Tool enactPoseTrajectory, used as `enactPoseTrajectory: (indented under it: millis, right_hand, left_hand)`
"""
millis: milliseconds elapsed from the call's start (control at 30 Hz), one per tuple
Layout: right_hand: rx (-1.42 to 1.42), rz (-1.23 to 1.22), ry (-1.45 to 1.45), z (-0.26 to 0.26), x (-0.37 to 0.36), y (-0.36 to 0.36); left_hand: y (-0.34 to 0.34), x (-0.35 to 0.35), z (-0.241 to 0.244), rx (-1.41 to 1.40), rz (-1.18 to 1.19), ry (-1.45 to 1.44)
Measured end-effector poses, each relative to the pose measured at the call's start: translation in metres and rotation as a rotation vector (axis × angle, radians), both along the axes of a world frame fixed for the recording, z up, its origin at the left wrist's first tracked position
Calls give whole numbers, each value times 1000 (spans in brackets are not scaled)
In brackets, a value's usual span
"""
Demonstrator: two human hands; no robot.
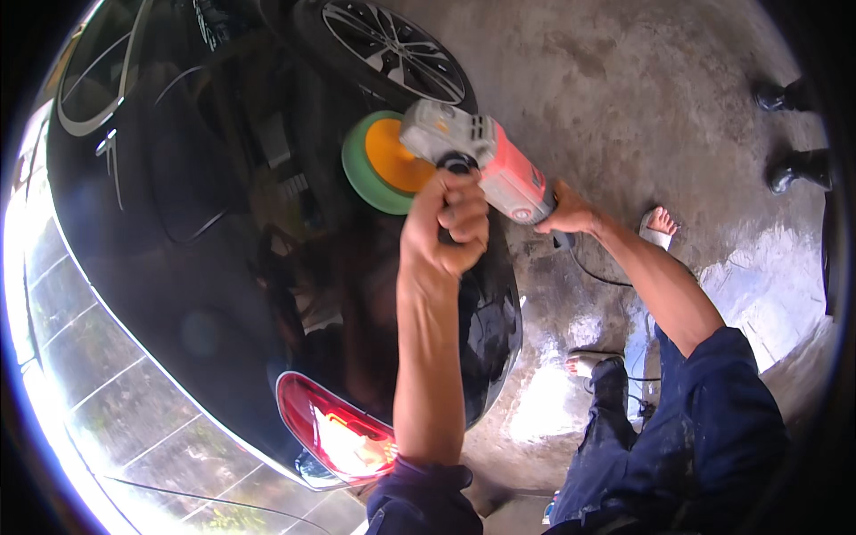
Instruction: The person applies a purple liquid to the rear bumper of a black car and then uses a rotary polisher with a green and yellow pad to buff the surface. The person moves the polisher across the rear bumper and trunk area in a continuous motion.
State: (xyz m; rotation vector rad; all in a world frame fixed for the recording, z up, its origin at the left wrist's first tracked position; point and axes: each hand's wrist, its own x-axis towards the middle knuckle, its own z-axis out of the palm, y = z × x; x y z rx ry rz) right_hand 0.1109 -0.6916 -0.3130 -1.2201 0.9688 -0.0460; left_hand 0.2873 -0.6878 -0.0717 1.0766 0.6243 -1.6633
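My left hand (451,217) is wrapped around the black side handle (457,160) of a red and grey rotary polisher (511,170). At the tool's rear end, my right hand (572,208) grips the body by the dark rear handle. A round green foam pad with an orange centre (394,157) sits on the polisher's head, against or just off the glossy black rear side panel (321,261) of a car. Whether the pad touches the paint I cannot tell. Part of the right hand's fingers is hidden behind the tool.
The car's alloy wheel (401,53) is beyond the polisher, and a red tail light (341,435) lies near my left forearm. A power cord (595,275) trails from the tool. Black boots (799,170) stand at the right on the wet, stained concrete floor (602,87).
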Motion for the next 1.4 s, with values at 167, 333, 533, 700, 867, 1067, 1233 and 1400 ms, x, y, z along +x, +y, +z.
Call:
enactPoseTrajectory:
  millis: [167,333,533,700,867,1067,1233,1400]
  right_hand:
    - [-57,63,-187,-54,-54,119]
    - [-21,155,-332,19,-86,171]
    - [-202,265,-210,48,-114,246]
    - [-156,127,-213,89,-141,318]
    - [-128,75,-306,94,-153,339]
    - [-192,20,-244,98,-124,277]
    - [-301,-46,78,86,-112,208]
    - [-221,-31,72,76,-102,186]
  left_hand:
    - [98,-63,8,41,-8,-72]
    - [197,-119,37,159,-101,-225]
    - [304,-143,77,147,-227,-247]
    - [389,-148,94,82,-309,-171]
    - [397,-151,87,119,-320,-147]
    - [333,-127,94,-37,-258,-162]
    - [266,-94,83,-255,-252,-76]
    - [229,-87,57,-228,-151,15]
